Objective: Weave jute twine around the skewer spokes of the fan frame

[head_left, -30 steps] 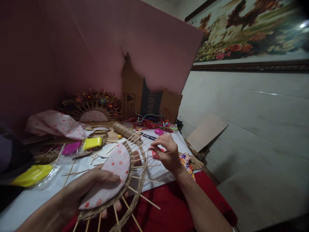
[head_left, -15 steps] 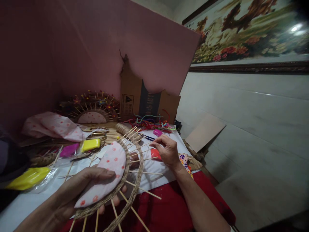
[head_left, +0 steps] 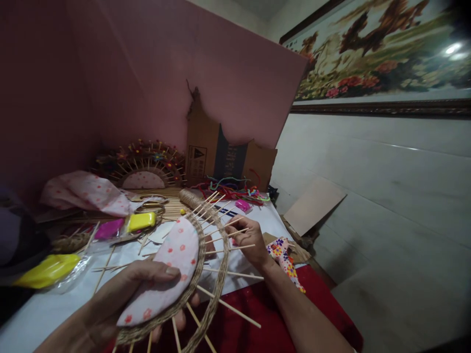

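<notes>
My left hand (head_left: 125, 294) grips a half-round craft piece (head_left: 172, 264): a pink dotted fabric pad ringed by twine braids, with wooden skewers (head_left: 228, 247) fanning out. My thumb lies on the fabric and my fingers curl under the rim. My right hand (head_left: 250, 242) is by the skewer tips on the piece's right side, fingers curled and pinched together; what they hold I cannot make out.
On the white table (head_left: 44, 304) lie yellow (head_left: 141, 220) and magenta (head_left: 108, 228) clay packets, a large yellow packet (head_left: 47, 269), a twine spool (head_left: 191, 198), coloured pipe cleaners (head_left: 231, 189), a finished fan piece (head_left: 143, 164) and dotted cloth (head_left: 84, 191). A cardboard box (head_left: 221, 157) stands at the pink wall.
My right hand dropped from above the red clay packet to the skewer tips and closed tighter. The craft piece in my left hand shifted slightly right.
</notes>
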`<state>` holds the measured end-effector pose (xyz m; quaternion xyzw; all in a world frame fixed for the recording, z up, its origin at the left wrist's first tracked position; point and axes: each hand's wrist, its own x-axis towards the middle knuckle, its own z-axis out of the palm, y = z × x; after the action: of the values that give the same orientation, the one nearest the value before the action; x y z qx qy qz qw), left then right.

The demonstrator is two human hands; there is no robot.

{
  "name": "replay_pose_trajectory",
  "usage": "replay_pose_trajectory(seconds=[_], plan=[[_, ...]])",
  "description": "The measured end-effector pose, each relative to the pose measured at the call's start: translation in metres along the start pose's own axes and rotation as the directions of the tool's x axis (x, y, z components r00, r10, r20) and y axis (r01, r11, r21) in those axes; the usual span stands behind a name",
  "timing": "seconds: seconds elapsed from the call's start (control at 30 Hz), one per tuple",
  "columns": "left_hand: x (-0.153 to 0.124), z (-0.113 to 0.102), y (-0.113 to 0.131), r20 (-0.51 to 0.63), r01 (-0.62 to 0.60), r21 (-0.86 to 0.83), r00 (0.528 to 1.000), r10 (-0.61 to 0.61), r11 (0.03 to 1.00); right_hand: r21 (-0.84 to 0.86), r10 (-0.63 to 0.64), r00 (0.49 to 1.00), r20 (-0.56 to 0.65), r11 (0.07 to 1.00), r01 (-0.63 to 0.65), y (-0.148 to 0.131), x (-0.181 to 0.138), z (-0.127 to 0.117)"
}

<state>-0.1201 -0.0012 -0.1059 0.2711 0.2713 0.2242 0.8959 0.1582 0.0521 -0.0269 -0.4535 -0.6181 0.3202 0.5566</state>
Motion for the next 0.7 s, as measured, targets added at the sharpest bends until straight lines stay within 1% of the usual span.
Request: replay_pose_trajectory(seconds=[0.03, 0.07, 0.1, 0.13, 0.17, 0.23, 0.3, 0.37, 0.5, 0.6, 0.7], plan=[[0.004, 0.03, 0.023, -0.012, 0.02, 0.038, 1.0, -0.019, 0.999, 0.008, 0.018, 1.0, 0.006, 1.0, -0.018, -0.001, -0.001, 0.001], [0.007, 0.056, 0.042, -0.024, 0.008, 0.055, 1.0, -0.006, 0.998, 0.013, 0.033, 0.999, 0.008, 0.999, -0.033, -0.002, -0.002, 0.002], [0.008, 0.078, 0.056, -0.033, 0.004, 0.064, 0.999, -0.002, 0.998, 0.014, 0.042, 0.999, 0.005, 0.999, -0.042, -0.003, -0.002, 0.002], [0.008, 0.093, 0.064, -0.048, 0.02, 0.075, 0.999, -0.017, 0.997, 0.014, 0.05, 0.999, -0.003, 0.999, -0.05, -0.003, -0.002, 0.003], [0.007, 0.102, 0.068, -0.069, 0.026, 0.084, 0.997, -0.02, 0.996, 0.016, 0.058, 0.998, -0.009, 0.998, -0.057, -0.003, -0.002, 0.003], [0.004, 0.107, 0.065, -0.11, 0.022, 0.109, 0.994, -0.01, 0.994, 0.04, 0.073, 0.997, -0.013, 0.997, -0.072, -0.001, -0.002, 0.004], [0.002, 0.103, 0.059, -0.135, 0.011, 0.135, 0.991, 0.007, 0.991, 0.103, 0.089, 0.996, 0.007, 0.991, -0.089, 0.002, -0.002, 0.007], [0.002, 0.099, 0.055, -0.136, 0.014, 0.148, 0.991, 0.007, 0.989, 0.188, 0.114, 0.993, 0.039, 0.975, -0.119, 0.005, -0.002, 0.01], [0.004, 0.102, 0.055, -0.159, 0.017, 0.099, 0.987, -0.001, 0.995, 0.341, 0.193, 0.976, 0.105, 0.915, -0.218, 0.003, -0.005, 0.016], [0.007, 0.104, 0.054, -0.196, -0.056, 0.048, 0.979, 0.064, 0.997, 0.457, 0.208, 0.965, 0.16, 0.851, -0.26, -0.005, -0.01, 0.016], [0.011, 0.101, 0.054, -0.218, -0.116, -0.013, 0.97, 0.111, 0.993, 0.522, 0.192, 0.964, 0.182, 0.813, -0.26, -0.013, -0.014, 0.016]])
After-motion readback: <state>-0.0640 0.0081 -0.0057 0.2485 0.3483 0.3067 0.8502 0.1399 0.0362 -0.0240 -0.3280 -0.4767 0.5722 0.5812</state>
